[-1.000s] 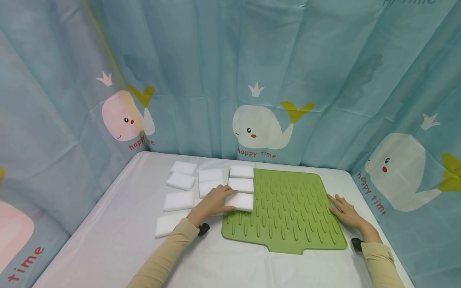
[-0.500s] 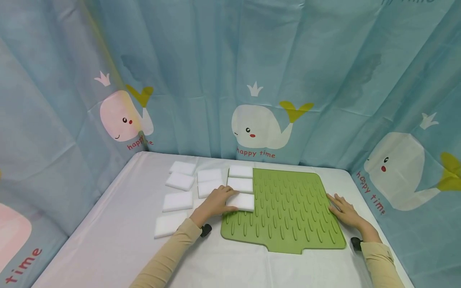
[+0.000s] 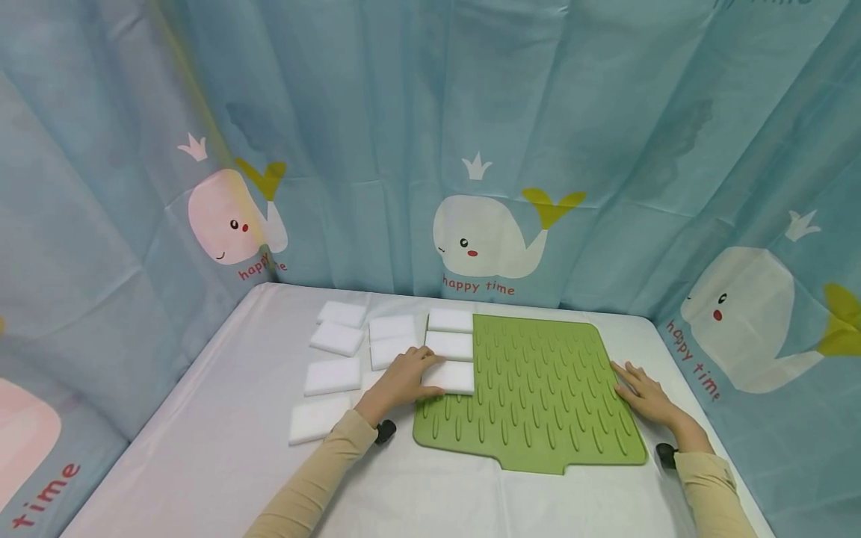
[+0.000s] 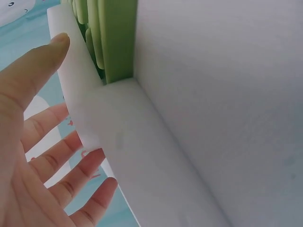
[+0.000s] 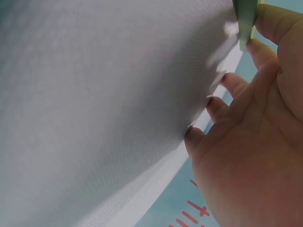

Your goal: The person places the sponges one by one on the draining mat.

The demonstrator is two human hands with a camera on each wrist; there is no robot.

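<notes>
My left hand (image 3: 400,381) grips a white sponge (image 3: 457,379) by its left end, with the thumb along the near edge and the fingers toward the far edge. That sponge lies on the left side of a green ridged mat (image 3: 538,396), just in front of two more sponges in a column. In the left wrist view the thumb (image 4: 47,59) presses on the sponge's side (image 4: 78,80), above the mat. My right hand (image 3: 649,396) rests at the mat's right edge with its fingers spread. The right wrist view shows thumb and fingertips touching the mat's edge (image 5: 245,23).
Several white sponges lie on the white tablecloth (image 3: 222,433) left of the mat, among them a sponge (image 3: 333,376) and a nearer one (image 3: 316,420) partly behind the left sleeve. A blue whale-print curtain (image 3: 377,149) closes off the back and sides.
The left hand and the sponge under it hold nearly the same place, with only a slight shift to the right. My right hand has kept still at the mat's edge.
</notes>
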